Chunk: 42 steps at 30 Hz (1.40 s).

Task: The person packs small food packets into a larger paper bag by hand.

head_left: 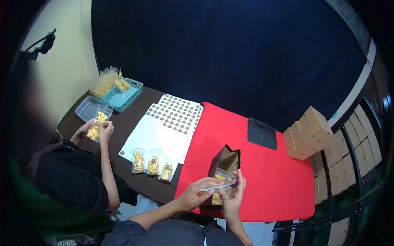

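Observation:
Between my two hands is a clear zip pouch (pixel 220 178) with yellow stick snacks in it. The fingers of my left hand (pixel 196 193) pinch the upper strip of the pouch from the left. My right hand (pixel 235 196) grips its other end, thumb on the near side. Just behind and partly under the pouch stands a dark paper bag (pixel 225 159), its top open and brown inside, on the red cloth (pixel 262 188). Three filled pouches lie to the left of my hands, the nearest of them a clear pouch (pixel 166 171).
At the left a co-worker's hands (pixel 106 130) hold another snack pouch (pixel 93 132). Beyond are a clear tub (pixel 84 110) and a teal basket (pixel 127 100). Sticker sheets (pixel 139 133) cover the middle. A black sheet (pixel 262 135) and stacked cardboard boxes (pixel 316 123) are to the right.

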Available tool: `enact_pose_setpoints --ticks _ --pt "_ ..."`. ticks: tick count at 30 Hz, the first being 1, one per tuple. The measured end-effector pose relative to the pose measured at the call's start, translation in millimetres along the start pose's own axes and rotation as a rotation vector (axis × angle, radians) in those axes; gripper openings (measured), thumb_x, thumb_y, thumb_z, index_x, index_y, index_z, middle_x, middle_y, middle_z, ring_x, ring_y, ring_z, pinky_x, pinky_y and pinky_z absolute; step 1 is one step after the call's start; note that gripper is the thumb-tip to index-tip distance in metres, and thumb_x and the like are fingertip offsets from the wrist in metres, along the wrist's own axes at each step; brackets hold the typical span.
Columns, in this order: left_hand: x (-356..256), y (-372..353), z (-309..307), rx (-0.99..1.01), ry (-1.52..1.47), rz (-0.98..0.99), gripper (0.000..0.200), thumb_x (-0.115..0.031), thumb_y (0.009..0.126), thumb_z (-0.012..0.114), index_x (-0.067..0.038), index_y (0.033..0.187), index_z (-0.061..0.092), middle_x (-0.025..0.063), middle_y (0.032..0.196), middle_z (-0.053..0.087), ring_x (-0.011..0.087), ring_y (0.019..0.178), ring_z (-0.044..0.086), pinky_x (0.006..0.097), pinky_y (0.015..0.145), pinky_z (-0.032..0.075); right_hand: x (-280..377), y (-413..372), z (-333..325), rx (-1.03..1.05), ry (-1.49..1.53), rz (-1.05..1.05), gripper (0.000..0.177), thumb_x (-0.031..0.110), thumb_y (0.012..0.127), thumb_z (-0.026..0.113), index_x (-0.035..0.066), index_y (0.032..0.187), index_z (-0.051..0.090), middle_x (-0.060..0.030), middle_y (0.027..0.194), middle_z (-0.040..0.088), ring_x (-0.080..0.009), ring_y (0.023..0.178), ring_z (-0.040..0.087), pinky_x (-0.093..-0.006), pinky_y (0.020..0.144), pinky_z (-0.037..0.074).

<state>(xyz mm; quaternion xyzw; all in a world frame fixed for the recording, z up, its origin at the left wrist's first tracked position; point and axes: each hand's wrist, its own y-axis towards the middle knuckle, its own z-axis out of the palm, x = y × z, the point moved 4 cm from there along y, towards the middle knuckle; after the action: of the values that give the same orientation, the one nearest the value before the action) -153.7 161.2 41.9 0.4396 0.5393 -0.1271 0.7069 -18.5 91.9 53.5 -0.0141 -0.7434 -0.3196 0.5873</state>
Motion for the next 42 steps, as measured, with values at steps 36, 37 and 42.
enact_pose_setpoints --ticks 36,37,42 --pt "-0.8 41.1 -25.6 -0.139 0.116 -0.070 0.048 -0.023 0.081 0.075 -0.003 0.119 0.053 0.0121 0.117 0.055 0.0219 0.118 0.052 0.0354 0.101 0.039 2.1 51.3 9.2 0.225 -0.171 -0.074 0.041 0.031 0.095 0.051 0.006 0.127 0.060 -0.0183 0.137 0.046 -0.0290 0.120 0.044 -0.0374 0.097 0.034" --pt "-3.1 42.8 -24.3 -0.157 0.105 -0.099 0.043 -0.022 0.083 0.074 -0.003 0.116 0.054 0.0113 0.116 0.056 0.0206 0.116 0.053 0.0349 0.100 0.039 5.4 55.3 7.7 0.213 -0.257 -0.109 0.038 0.029 0.095 0.051 0.008 0.125 0.062 -0.0183 0.137 0.046 -0.0283 0.118 0.044 -0.0365 0.096 0.035" --pt "9.7 47.5 -28.5 -0.319 0.008 -0.104 0.021 -0.014 0.088 0.067 -0.005 0.106 0.060 0.0047 0.098 0.066 0.0145 0.100 0.061 0.0388 0.105 0.036 24.7 56.1 5.5 0.161 -0.553 -0.281 0.037 0.026 0.087 0.064 0.011 0.120 0.065 -0.0183 0.145 0.035 -0.0302 0.118 0.037 -0.0445 0.097 0.030"
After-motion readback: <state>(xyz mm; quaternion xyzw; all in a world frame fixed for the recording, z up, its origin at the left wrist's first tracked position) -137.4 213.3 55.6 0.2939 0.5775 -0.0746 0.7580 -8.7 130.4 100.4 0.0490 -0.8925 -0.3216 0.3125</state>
